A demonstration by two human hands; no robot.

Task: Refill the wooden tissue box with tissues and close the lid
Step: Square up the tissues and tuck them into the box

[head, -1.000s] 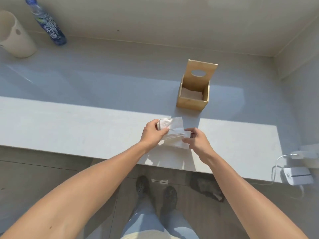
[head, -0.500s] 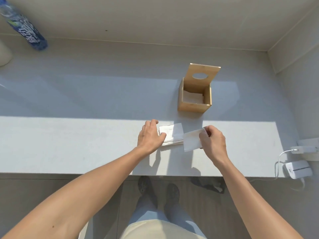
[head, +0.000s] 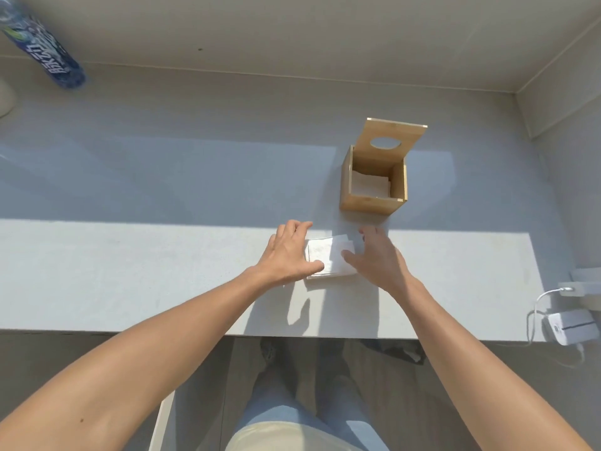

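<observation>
A wooden tissue box stands on the grey counter, its hinged lid with an oval hole tipped up and back. White tissues lie low inside it. Nearer me, a flat stack of white tissues rests on the sunlit counter. My left hand lies flat on the stack's left side, fingers spread. My right hand is at the stack's right edge, fingers spread, thumb on top of the tissues. Neither hand has lifted the stack.
A blue-labelled water bottle lies at the far left, with a pale rounded object at the left edge. A white charger with cable sits at the right. The counter's front edge runs just below my forearms.
The tissue stack went from held in the air to lying on the counter. My right hand let go of a loose sheet it was pulling aside and moved back to the stack's right edge.
</observation>
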